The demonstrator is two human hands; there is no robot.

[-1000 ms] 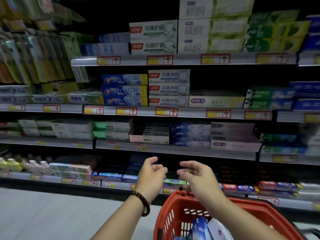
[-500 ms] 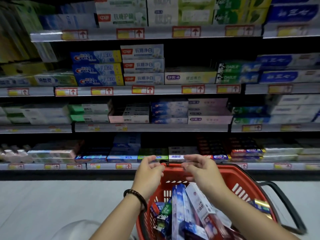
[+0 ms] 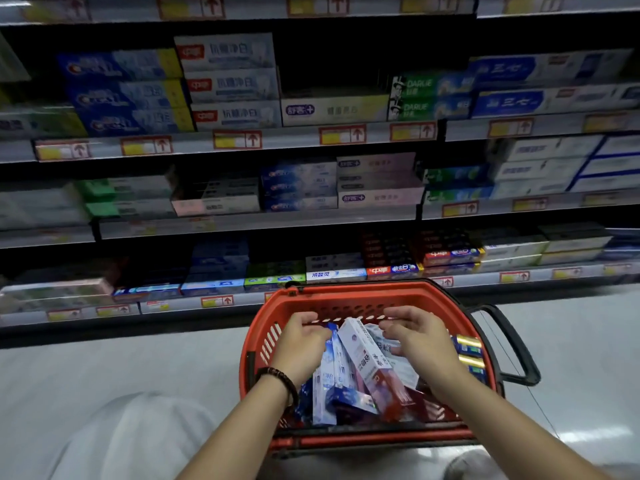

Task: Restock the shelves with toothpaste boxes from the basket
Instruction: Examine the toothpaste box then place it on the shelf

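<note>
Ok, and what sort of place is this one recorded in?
Most likely a supermarket or drugstore aisle: tiered shelves stacked with toothpaste boxes, yellow-and-red price tags along the shelf edges, and a red shopping basket in front.

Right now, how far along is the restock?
Done: nothing clearly. The shelves look mostly full, with a gap above the lone white box. In hand: no box lifted. The left hand is at the boxes in the basket, grip unclear. The right hand hovers open over them. Left: the basket's whole pile.
</note>
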